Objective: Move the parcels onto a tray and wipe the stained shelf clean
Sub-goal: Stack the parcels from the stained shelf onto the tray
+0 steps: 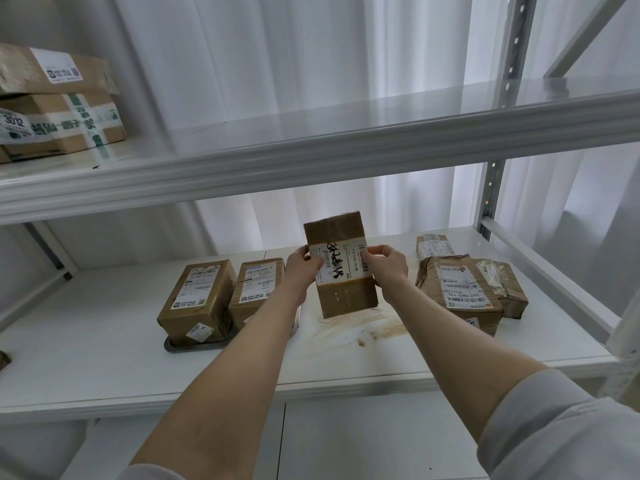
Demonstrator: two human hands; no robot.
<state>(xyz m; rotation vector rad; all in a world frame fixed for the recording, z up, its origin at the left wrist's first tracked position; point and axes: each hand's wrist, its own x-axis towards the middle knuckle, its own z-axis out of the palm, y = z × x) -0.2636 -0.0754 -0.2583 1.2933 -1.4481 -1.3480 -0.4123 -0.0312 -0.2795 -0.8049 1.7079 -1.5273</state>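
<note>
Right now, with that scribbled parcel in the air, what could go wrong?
1. Left hand and right hand grip the scribbled-on brown cardboard parcel only by its side edges; it may slip onto the brown stain beneath.
2. The dark flat tray already carries two brown cardboard boxes; a third may overhang or nudge them.

Taped box (62,123), upper shelf (311,133): "3012". Right parcel (457,289) label: "T70", inverted. Held parcel (341,268): black scrawl, illegible.

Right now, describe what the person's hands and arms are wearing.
The left hand and right hand are bare: no gloves, rings or watch show. A pale grey right sleeve is pushed up near the elbow; a matching left sleeve barely shows at the bottom edge.
</note>
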